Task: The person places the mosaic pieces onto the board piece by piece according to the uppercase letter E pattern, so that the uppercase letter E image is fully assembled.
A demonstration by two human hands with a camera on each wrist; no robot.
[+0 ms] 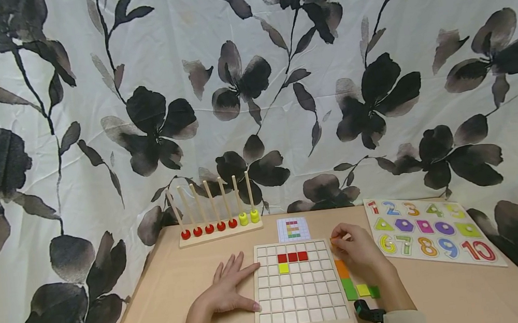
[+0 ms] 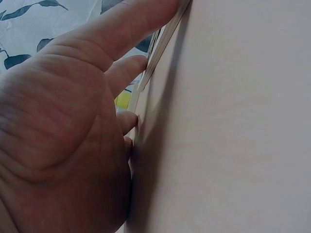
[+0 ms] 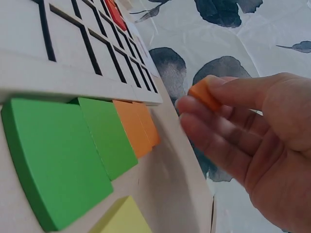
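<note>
My right hand (image 1: 357, 250) pinches an orange square tile (image 3: 205, 95) between thumb and fingers, just off the right edge of the wooden grid board (image 1: 302, 321). On that board, three red tiles (image 1: 292, 257) lie in a row near the top, with one yellow tile (image 1: 284, 268) under the leftmost. My left hand (image 1: 226, 287) is spread at the board's left side, its thumb and index fingertip at the edge. Beside the board's right edge lie orange tiles (image 3: 131, 127), green tiles (image 3: 53, 160) and a yellow tile (image 3: 124, 218).
A pattern card (image 1: 293, 229) with coloured squares lies behind the board. At the back left stands a peg rack (image 1: 221, 234) with red and yellow beads. A number and shape board (image 1: 434, 233) lies to the right. A floral cloth (image 1: 251, 79) hangs behind the table.
</note>
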